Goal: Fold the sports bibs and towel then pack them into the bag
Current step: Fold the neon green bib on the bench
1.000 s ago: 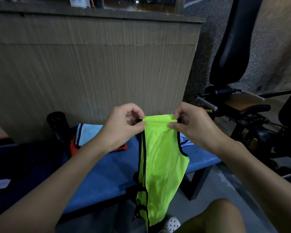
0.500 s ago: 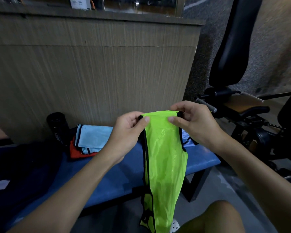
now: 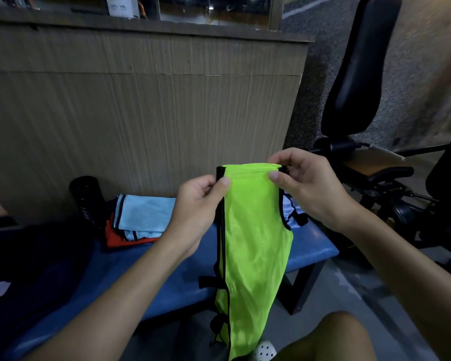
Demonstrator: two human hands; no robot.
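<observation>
Two hands, both mine, hold up one neon-green bib (image 3: 253, 243) in the air above the blue bench (image 3: 167, 277). My left hand (image 3: 198, 209) pinches the bib's top left edge, with the thumb flat on the front and the fingers curled behind the black trim. My right hand (image 3: 305, 188) pinches the top right corner, thumb on the front and fingers curled over the upper hem. The top edge runs fairly level between the two grips. The rest of the mesh hangs straight down, crossing the front edge of the bench and ending below it, close to my white shoe (image 3: 264, 350) and bare knee (image 3: 331, 337). Black ties dangle from the bib's lower left side.

On the bench, toward its back and left of the green bib, a folded light-blue cloth (image 3: 143, 214) with dark edging lies on top of a folded orange piece (image 3: 120, 239). Just left of that pile stands a black bottle (image 3: 87, 199), upright. Behind the green bib, on the right end of the bench, a bit of pale blue fabric with black trim (image 3: 290, 209) shows. The left end of the bench is covered by something dark (image 3: 37, 256), too dim to tell what. A wood-panelled wall (image 3: 141, 113) rises directly behind the bench, and a black padded gym machine (image 3: 354, 74) stands off its right end.
</observation>
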